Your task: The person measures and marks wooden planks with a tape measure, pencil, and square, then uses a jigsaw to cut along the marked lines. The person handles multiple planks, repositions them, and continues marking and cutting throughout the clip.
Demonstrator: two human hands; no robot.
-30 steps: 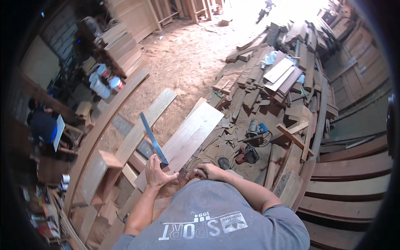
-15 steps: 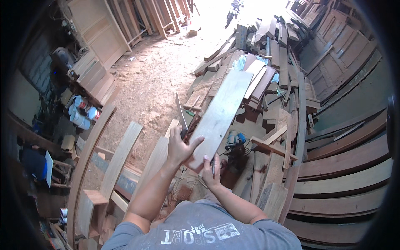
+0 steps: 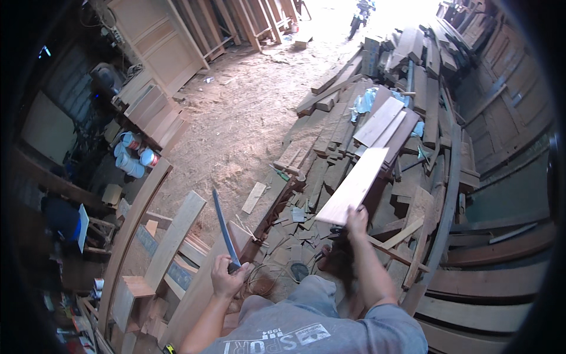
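My left hand (image 3: 226, 278), low in the middle, is closed round the black end of a long, narrow dark blade (image 3: 221, 221). The blade points up and away, and I cannot make out exactly what tool it is. My right hand (image 3: 357, 223) grips the near end of a pale wooden board (image 3: 354, 187). That board slants away to the right, its far end overlapping a stack of planks (image 3: 380, 121). Whether anything else sits in my right fingers is hidden.
A long workpiece (image 3: 200, 295) lies left of my legs. Offcuts (image 3: 295, 242) litter the ground ahead. Piled timber (image 3: 407, 53) lines the right side. White buckets (image 3: 130, 165) and a panelled door (image 3: 159, 47) stand at the left. A motorbike (image 3: 361, 16) stands far off.
My hands have moved apart, the left one down and left with the blade. The board has gone from between both hands to my right hand alone, further right. The view has shifted.
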